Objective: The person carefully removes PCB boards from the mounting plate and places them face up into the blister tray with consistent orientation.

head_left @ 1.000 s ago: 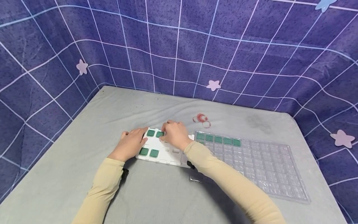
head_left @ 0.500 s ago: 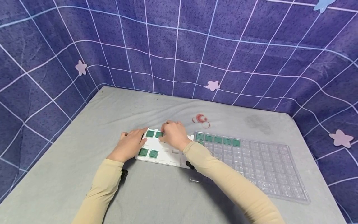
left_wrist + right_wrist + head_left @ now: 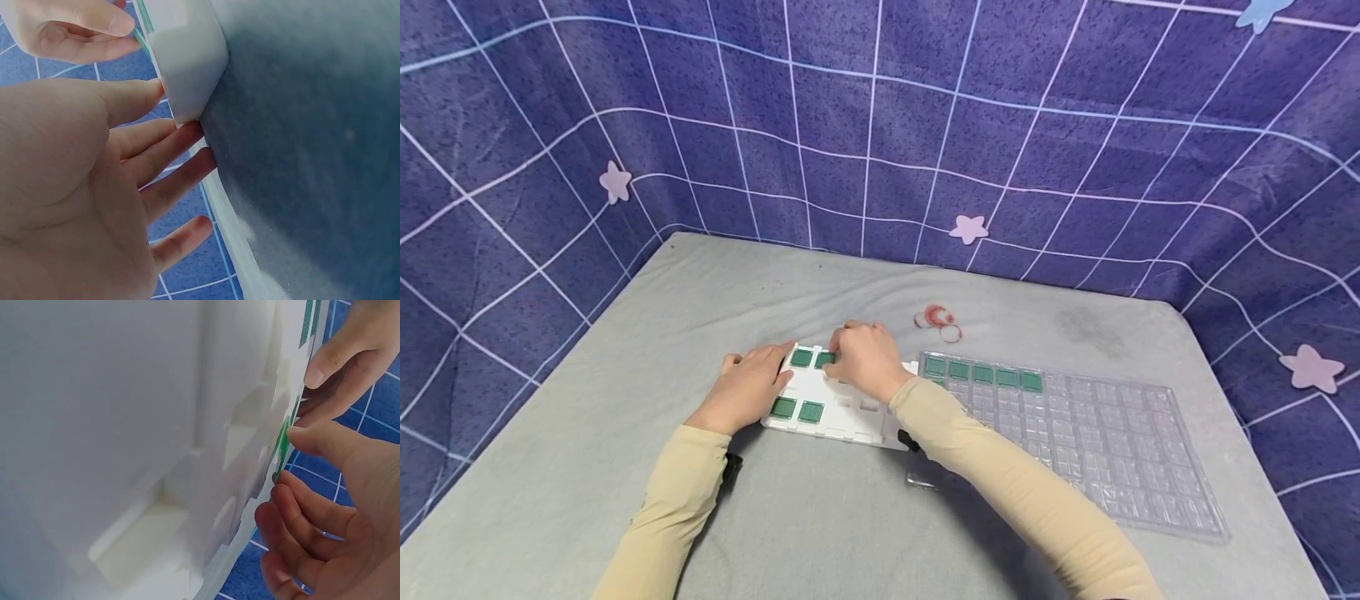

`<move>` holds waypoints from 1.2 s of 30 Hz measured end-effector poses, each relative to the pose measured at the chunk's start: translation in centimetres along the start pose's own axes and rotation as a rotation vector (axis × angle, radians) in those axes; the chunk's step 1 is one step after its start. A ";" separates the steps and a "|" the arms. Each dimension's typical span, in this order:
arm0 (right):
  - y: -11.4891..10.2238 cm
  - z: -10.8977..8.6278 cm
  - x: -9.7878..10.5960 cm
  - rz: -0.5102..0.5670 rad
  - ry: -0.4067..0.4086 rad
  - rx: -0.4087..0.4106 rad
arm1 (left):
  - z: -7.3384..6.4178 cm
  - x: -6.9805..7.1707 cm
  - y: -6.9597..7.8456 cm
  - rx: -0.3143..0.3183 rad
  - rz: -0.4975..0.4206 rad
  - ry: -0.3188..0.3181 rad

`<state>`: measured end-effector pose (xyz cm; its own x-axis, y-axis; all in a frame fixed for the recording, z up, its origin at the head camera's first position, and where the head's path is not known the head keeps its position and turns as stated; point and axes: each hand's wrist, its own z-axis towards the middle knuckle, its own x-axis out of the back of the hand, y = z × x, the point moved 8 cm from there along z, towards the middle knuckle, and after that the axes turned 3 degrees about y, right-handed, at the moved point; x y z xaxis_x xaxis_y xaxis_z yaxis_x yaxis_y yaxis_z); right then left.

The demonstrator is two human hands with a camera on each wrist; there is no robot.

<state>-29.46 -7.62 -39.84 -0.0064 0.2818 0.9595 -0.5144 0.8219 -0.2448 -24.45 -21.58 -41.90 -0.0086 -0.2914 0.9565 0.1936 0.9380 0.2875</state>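
Note:
A white slotted tray (image 3: 808, 385) lies in front of me, with small square green circuit boards (image 3: 811, 412) set in its left part. My left hand (image 3: 747, 387) holds the tray's left end; in the left wrist view its thumb touches the upper edge and its fingertips meet the end wall (image 3: 190, 69). At the tray's far edge my right hand (image 3: 867, 358) pinches a green circuit board (image 3: 282, 447) between thumb and index finger, the other fingers loosely curled. That board sits at the second place in the far row, partly covered by the hand.
A clear plastic tray (image 3: 1112, 450) with many pockets lies at the right; several green boards (image 3: 982, 373) fill part of its far row. My right forearm crosses its left side. Red ring marks (image 3: 938, 317) show on the grey cloth. A purple gridded curtain (image 3: 820, 125) stands behind.
Both hands stay nearly where they were, the right still at the same board. The whole view shifts very slightly.

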 end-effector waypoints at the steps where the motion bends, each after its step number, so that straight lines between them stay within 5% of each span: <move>1: 0.0 0.0 0.0 0.000 0.000 0.000 | 0.0 0.0 0.0 0.000 0.000 0.000; 36: 0.9 -1.3 0.8 0.071 0.005 -0.007 | -0.1 0.1 0.2 0.006 -0.003 -0.006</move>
<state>-28.80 -6.04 -39.48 -0.0380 0.3420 0.9389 -0.5070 0.8031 -0.3130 -24.29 -21.48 -41.78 -0.0156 -0.2934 0.9559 0.1875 0.9382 0.2910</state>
